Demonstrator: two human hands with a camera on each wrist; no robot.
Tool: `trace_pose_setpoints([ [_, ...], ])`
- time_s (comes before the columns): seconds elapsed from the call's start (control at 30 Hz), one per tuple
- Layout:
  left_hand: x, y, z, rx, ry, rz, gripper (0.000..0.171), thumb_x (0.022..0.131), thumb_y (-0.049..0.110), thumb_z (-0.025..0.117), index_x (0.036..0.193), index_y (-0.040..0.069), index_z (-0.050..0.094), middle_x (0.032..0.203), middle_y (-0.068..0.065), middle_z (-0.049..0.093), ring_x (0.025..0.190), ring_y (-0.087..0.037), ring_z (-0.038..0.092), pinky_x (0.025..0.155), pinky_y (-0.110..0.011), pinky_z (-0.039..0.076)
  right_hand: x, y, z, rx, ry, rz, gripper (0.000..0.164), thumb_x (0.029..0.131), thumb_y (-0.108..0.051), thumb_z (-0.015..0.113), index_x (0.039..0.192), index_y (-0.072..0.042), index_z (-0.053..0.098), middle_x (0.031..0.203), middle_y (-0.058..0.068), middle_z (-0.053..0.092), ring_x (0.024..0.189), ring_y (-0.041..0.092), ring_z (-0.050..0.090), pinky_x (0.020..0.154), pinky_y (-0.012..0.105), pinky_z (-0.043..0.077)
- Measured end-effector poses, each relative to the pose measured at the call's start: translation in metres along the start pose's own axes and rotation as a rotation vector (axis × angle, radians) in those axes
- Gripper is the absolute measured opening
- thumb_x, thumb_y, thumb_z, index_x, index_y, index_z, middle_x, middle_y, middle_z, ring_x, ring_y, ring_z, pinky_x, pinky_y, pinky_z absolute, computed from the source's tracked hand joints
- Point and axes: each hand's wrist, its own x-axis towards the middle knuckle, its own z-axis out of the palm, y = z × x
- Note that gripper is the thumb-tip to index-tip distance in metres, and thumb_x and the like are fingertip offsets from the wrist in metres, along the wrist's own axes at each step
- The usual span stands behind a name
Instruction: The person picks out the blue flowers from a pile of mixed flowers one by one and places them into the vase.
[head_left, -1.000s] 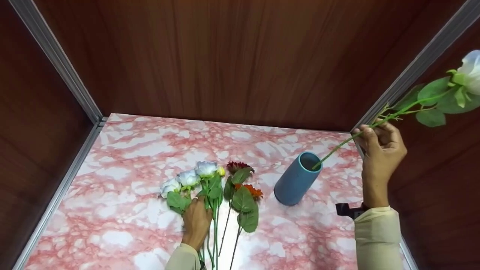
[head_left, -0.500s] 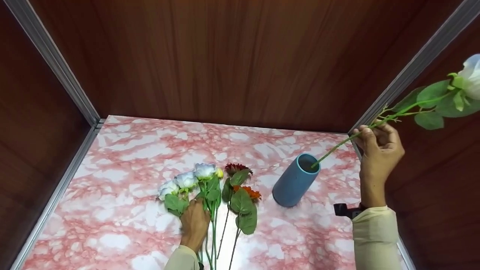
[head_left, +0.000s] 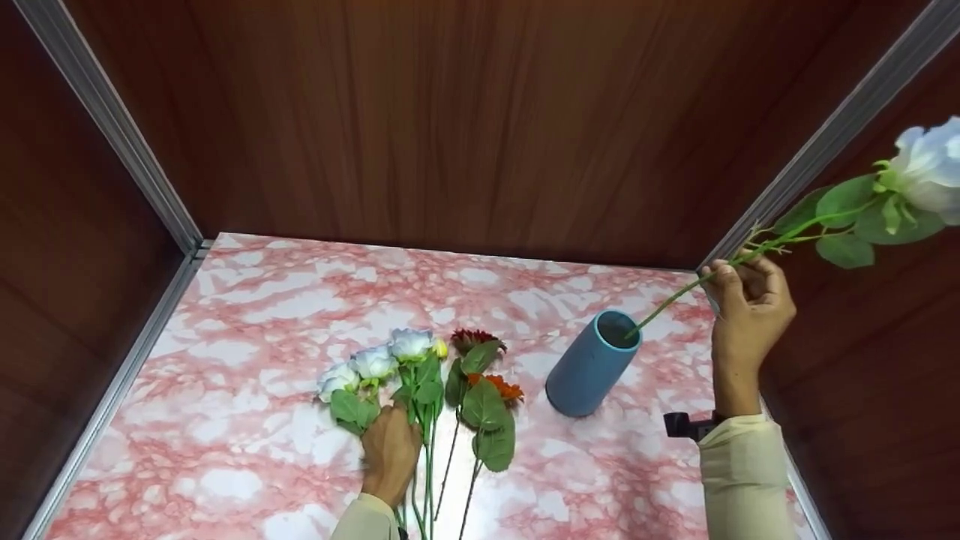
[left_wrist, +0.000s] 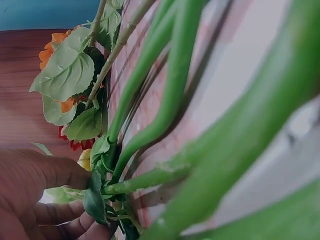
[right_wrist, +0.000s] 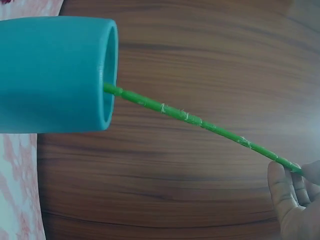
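My right hand (head_left: 754, 311) pinches the green stem of an artificial pale blue-white rose (head_left: 930, 169) between thumb and fingers. The rose leans far to the right, its lower stem end (right_wrist: 112, 90) just inside the mouth of the blue vase (head_left: 592, 367). The vase stands upright on the table. My left hand (head_left: 391, 454) is down among several white roses (head_left: 375, 361) lying on the table. In the left wrist view its thumb and fingers (left_wrist: 60, 172) grip a stem just by the leaves; the fingertips are partly hidden by a leaf.
A dark red flower (head_left: 476, 340) and an orange flower (head_left: 504, 386) lie between the white roses and the vase, with a yellow bud (head_left: 441, 347) beside the roses. Wood-grain panels (head_left: 450, 127) with metal edge rails enclose the pink marbled table (head_left: 262, 300).
My right hand has shifted slightly left and down, bringing the rose's bloom left and lower. The stem end stays at the vase mouth. My left hand stays in place among the roses.
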Motion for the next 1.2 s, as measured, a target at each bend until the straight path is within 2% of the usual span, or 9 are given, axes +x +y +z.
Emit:
trace_pose_setpoints([
  [0.3, -0.002, 0.000, 0.000, -0.004, 0.004, 0.011, 0.023, 0.066, 0.015, 0.073, 0.080, 0.003, 0.060, 0.067, -0.010, 0.053, 0.056, -0.033, 0.055, 0.048, -0.045, 0.041, -0.006, 0.009, -0.001, -0.056, -0.021, 0.009, 0.024, 0.074, 0.011, 0.064, 0.096, 0.013, 0.056, 0.076, 0.026, 0.059, 0.064, 0.024, 0.064, 0.063, 0.032, 0.051],
  [0.6, 0.000, 0.001, 0.001, 0.013, 0.000, -0.035, 0.014, 0.069, 0.013, 0.067, 0.077, 0.007, 0.057, 0.062, -0.006, 0.054, 0.054, -0.031, 0.055, 0.046, -0.044, 0.040, -0.018, 0.005, 0.003, -0.124, -0.067, 0.029, 0.027, 0.074, 0.006, 0.066, 0.096, 0.015, 0.055, 0.074, 0.025, 0.059, 0.064, 0.021, 0.065, 0.063, 0.031, 0.051],
  [0.77, 0.001, 0.003, 0.000, 0.024, 0.007, -0.047, 0.013, 0.070, 0.014, 0.065, 0.077, 0.007, 0.057, 0.063, -0.007, 0.056, 0.053, -0.032, 0.055, 0.045, -0.045, 0.039, -0.022, 0.009, 0.000, -0.159, -0.088, 0.039, 0.029, 0.074, 0.001, 0.068, 0.097, 0.015, 0.056, 0.078, 0.029, 0.057, 0.067, 0.021, 0.065, 0.065, 0.031, 0.051],
  [0.9, 0.000, 0.003, -0.001, -0.005, 0.015, -0.036, 0.015, 0.071, 0.015, 0.067, 0.081, 0.008, 0.059, 0.065, -0.008, 0.058, 0.054, -0.033, 0.056, 0.045, -0.045, 0.039, -0.026, 0.015, -0.003, -0.209, -0.096, 0.045, 0.028, 0.075, -0.001, 0.067, 0.096, 0.014, 0.056, 0.078, 0.028, 0.057, 0.069, 0.022, 0.065, 0.066, 0.030, 0.051],
  [1.03, 0.000, 0.005, -0.004, -0.017, 0.023, -0.034, 0.018, 0.071, 0.017, 0.068, 0.085, 0.008, 0.060, 0.067, -0.009, 0.059, 0.056, -0.033, 0.057, 0.046, -0.046, 0.039, -0.030, 0.019, -0.004, -0.204, -0.103, 0.063, 0.028, 0.076, 0.000, 0.066, 0.096, 0.015, 0.055, 0.080, 0.027, 0.058, 0.069, 0.025, 0.065, 0.065, 0.031, 0.051],
  [1.2, 0.001, 0.007, -0.007, -0.023, 0.013, -0.052, 0.016, 0.071, 0.017, 0.068, 0.082, 0.008, 0.059, 0.066, -0.009, 0.059, 0.057, -0.033, 0.056, 0.047, -0.046, 0.039, -0.035, 0.023, -0.003, -0.212, -0.118, 0.074, 0.027, 0.077, 0.000, 0.065, 0.097, 0.015, 0.055, 0.081, 0.029, 0.058, 0.069, 0.024, 0.064, 0.065, 0.031, 0.051],
])
